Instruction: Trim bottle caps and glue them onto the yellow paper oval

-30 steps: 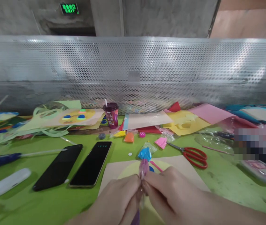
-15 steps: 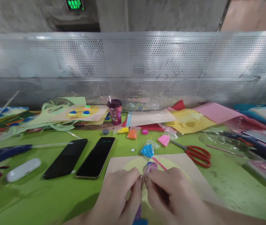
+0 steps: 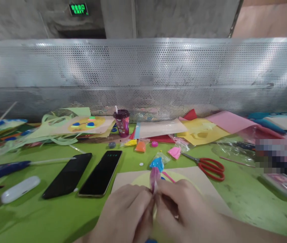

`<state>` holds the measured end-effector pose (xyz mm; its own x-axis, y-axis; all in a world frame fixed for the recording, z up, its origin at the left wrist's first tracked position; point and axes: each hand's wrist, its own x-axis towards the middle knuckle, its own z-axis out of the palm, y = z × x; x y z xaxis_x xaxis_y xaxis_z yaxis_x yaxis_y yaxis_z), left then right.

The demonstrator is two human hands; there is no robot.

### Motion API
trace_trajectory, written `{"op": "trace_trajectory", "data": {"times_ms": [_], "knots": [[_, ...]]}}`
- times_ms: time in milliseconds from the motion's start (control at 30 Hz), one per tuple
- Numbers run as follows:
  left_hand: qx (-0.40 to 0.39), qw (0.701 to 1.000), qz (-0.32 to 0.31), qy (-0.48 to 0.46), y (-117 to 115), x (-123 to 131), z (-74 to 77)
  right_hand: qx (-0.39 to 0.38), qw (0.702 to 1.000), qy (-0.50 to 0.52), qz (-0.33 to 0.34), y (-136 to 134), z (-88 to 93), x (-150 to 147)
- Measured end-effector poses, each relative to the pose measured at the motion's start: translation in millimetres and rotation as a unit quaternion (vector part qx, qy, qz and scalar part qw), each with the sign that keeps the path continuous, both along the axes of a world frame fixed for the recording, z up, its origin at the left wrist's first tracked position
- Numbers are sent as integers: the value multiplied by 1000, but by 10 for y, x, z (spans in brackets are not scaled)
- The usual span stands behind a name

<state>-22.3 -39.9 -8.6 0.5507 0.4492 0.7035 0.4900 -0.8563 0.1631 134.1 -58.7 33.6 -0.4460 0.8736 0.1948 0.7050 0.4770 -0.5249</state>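
Observation:
My left hand (image 3: 130, 209) and my right hand (image 3: 183, 209) meet at the bottom centre, fingers pinched together. Between their fingertips is a small bag of purple clay (image 3: 154, 176), its shiny purple end poking up; the rest is hidden by my fingers. Under my hands lies a pale sheet of paper (image 3: 215, 189) with a yellow round shape (image 3: 139, 179) on it. A pink strip (image 3: 168, 177) and a bit of blue show on that shape, and more blue peeks out below my hands. Just beyond is a bag of blue clay (image 3: 156, 164).
Two phones (image 3: 101, 173) and a white case (image 3: 20, 189) lie left, near a glue gun (image 3: 9, 167). Red-handled scissors (image 3: 211, 168) rest right. Bags of pink clay (image 3: 174, 152) and orange clay (image 3: 140, 146), a purple cup (image 3: 122, 125) and coloured paper sit farther back, before a perforated metal panel (image 3: 143, 67).
The purple bag now stands more upright and narrower between my fingertips. My hands have turned a little and sit slightly lower. The whole view has shifted slightly.

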Motion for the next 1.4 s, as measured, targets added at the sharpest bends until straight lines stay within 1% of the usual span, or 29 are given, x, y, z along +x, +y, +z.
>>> {"op": "trace_trajectory", "data": {"times_ms": [100, 167, 233, 300, 333, 400, 500, 633, 700, 767, 867, 933, 1000, 1067, 1133, 1167, 1233, 1333, 1400], "knots": [[9, 999, -18, -28, 25, 11, -66, -21, 997, -75, -24, 3, 101, -8], [-8, 998, -35, -55, 26, 18, -95, -10, 992, -120, -27, 5, 113, -2], [-73, 996, -26, -44, 13, 17, -103, 28, 988, -155, -5, 4, 69, 19], [-145, 989, 3, -2, -4, 12, -105, 70, 980, -180, 45, 2, -6, 48], [-158, 987, 14, 10, -11, 10, -108, 93, 976, -184, 71, 1, -44, 61], [-134, 991, 19, 5, -16, 10, -115, 145, 969, -180, 90, 0, -103, 78], [-97, 995, 14, -32, -18, 18, -97, 232, 960, -148, 56, 6, -131, 81], [-124, 992, 7, -30, -59, 7, 8, 307, 943, -125, 41, 42, -119, 93], [-143, 989, 12, -25, -90, -17, 56, 325, 937, -124, 21, 73, -113, 123], [-152, 988, 27, -17, -111, -47, 82, 314, 941, -128, -3, 102, -100, 163], [-134, 990, 49, 9, -93, -92, 89, 239, 963, -129, -2, 127, -50, 213], [-89, 994, 56, -10, -42, -118, 87, 164, 980, -108, 13, 131, 5, 222], [-24, 999, 41, -18, 30, -136, 81, 88, 994, -69, 22, 132, 65, 209], [41, 999, 14, 20, 104, -142, 65, 32, 999, -31, 26, 129, 118, 180], [70, 995, 1, 70, 165, -137, 37, 1, 999, -14, 43, 124, 153, 151], [72, 994, 1, 77, 188, -133, 20, -8, 998, -13, 54, 120, 163, 142], [63, 996, -1, 61, 218, -128, -9, -22, 997, -10, 69, 111, 172, 136], [5, 999, -24, 31, 224, -128, -27, -30, 998, -17, 58, 97, 178, 150], [-40, 998, -44, 17, 206, -127, -18, -32, 997, -26, 65, 94, 183, 163]]}}
